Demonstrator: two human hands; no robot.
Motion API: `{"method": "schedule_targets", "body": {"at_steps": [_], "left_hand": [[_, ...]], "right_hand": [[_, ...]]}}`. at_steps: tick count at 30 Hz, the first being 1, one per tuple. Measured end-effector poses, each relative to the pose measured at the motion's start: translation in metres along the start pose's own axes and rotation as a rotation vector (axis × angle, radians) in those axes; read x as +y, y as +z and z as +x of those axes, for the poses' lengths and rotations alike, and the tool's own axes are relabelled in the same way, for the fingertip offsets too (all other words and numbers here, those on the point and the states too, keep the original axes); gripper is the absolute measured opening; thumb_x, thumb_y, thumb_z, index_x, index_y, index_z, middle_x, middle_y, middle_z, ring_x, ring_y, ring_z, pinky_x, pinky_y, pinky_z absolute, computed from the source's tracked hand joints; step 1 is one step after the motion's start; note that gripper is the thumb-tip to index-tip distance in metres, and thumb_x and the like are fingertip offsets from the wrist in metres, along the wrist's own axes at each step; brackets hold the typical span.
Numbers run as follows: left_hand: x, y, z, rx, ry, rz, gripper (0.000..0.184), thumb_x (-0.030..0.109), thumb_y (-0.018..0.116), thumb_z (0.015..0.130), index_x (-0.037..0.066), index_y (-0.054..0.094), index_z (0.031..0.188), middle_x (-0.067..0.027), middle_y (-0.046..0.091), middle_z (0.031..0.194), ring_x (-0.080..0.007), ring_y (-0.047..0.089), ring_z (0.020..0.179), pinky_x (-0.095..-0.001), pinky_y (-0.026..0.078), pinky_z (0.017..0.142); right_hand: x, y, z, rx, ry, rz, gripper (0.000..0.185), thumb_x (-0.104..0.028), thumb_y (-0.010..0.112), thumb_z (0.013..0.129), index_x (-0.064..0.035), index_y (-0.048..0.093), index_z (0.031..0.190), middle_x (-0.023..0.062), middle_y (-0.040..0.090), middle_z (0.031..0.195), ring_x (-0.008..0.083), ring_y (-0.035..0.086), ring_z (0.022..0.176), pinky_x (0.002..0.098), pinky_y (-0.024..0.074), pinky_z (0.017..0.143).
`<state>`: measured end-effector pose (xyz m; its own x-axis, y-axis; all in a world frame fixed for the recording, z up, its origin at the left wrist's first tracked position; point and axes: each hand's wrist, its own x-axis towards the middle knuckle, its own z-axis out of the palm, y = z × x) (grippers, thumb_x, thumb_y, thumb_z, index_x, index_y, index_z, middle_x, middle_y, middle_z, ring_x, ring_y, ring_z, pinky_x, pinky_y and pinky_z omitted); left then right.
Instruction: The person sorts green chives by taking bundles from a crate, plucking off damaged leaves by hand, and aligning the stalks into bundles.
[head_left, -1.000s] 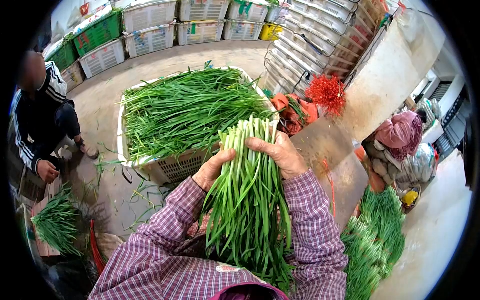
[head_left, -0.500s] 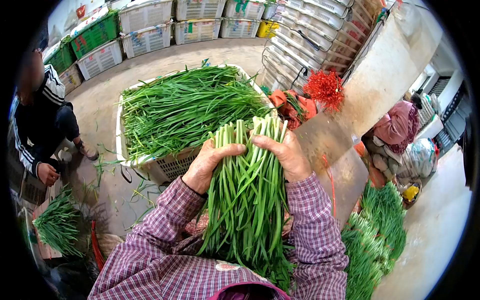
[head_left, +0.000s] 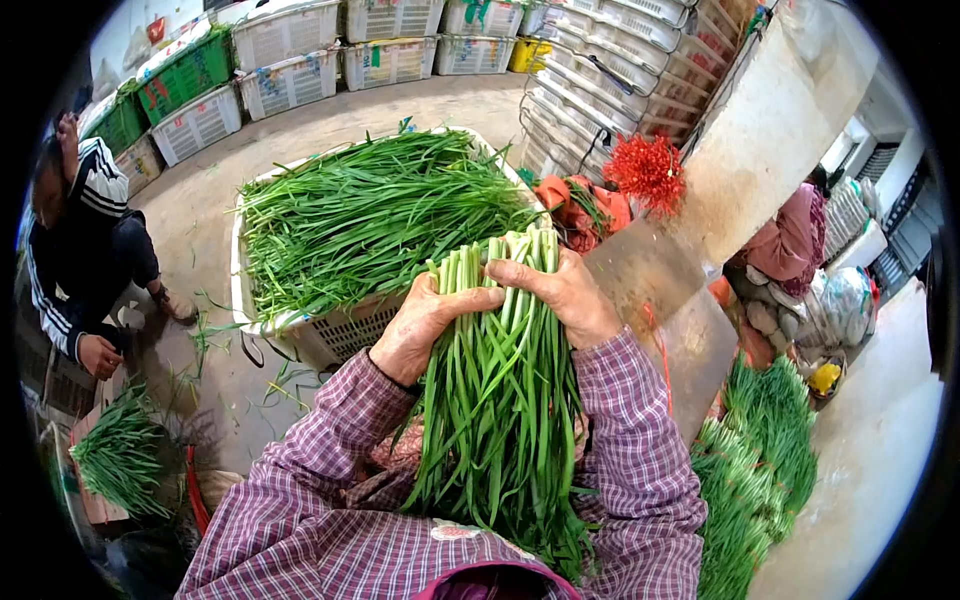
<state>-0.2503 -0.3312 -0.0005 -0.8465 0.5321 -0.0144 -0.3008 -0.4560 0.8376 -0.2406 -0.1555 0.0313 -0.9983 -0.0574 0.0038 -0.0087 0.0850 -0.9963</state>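
Note:
A thick bunch of garlic chives (head_left: 500, 400) hangs between my hands, pale cut ends up and green leaves trailing down over my lap. My left hand (head_left: 425, 325) wraps round its left side just below the ends, thumb across the front. On the opposite side my right hand (head_left: 562, 298) grips it the same way. The two thumbs nearly meet at the middle of the stalks. Behind the bunch, a white plastic crate (head_left: 350, 325) holds a heap of loose garlic chives (head_left: 380, 215).
Finished-looking chive bundles (head_left: 750, 460) lie at the right. A bundle of red ties (head_left: 645, 175) hangs near stacked crates (head_left: 600, 90). One person (head_left: 85, 240) crouches at left beside another chive bunch (head_left: 120, 450); another person (head_left: 790, 240) sits at right.
Both thumbs have come closer together across the stalks, and the stalk ends look more tightly gathered. The person at left has raised a hand to the head.

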Motion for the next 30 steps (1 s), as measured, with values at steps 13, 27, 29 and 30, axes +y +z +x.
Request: {"method": "schedule_targets", "body": {"at_steps": [13,27,29,30], "left_hand": [[-0.003,-0.014,0.008,-0.020,-0.014,-0.141,0.022,0.011,0.065,0.083,0.003,0.057,0.102,-0.0098,0.065,0.100,-0.0193,0.064,0.091,-0.0325,0.054,0.083],[0.169,-0.118,0.034,-0.015,0.586,0.117,0.019,0.027,0.058,0.094,0.009,0.053,0.093,0.0018,0.051,0.071,-0.0125,0.058,0.069,-0.0297,0.052,0.069],[0.189,-0.108,0.032,-0.024,0.680,0.322,0.020,0.029,0.058,0.094,0.011,0.051,0.089,0.0034,0.047,0.070,-0.0106,0.054,0.067,-0.0286,0.048,0.071],[0.191,-0.096,0.028,-0.020,0.683,0.400,0.021,0.030,0.056,0.096,0.011,0.051,0.089,0.0039,0.045,0.070,-0.0099,0.053,0.066,-0.0285,0.048,0.071]], "right_hand": [[-0.002,-0.009,-0.007,0.075,-0.106,0.133,0.021,-0.015,0.070,0.081,-0.0006,0.067,0.095,0.0111,0.071,0.084,0.0159,0.069,0.078,0.0303,0.0566,0.072],[-0.053,-0.167,-0.063,0.745,-0.585,0.227,0.034,-0.026,0.077,0.078,-0.0049,0.059,0.099,0.0049,0.062,0.082,0.0143,0.064,0.070,0.0283,0.0576,0.060],[-0.061,-0.133,-0.060,0.754,-0.600,0.077,0.036,-0.024,0.076,0.079,-0.0034,0.059,0.102,0.0054,0.061,0.083,0.0142,0.064,0.071,0.0278,0.0570,0.058],[-0.064,-0.108,-0.056,0.727,-0.619,0.011,0.038,-0.024,0.076,0.079,-0.0025,0.058,0.104,0.0056,0.061,0.084,0.0141,0.064,0.071,0.0274,0.0567,0.057]]}}
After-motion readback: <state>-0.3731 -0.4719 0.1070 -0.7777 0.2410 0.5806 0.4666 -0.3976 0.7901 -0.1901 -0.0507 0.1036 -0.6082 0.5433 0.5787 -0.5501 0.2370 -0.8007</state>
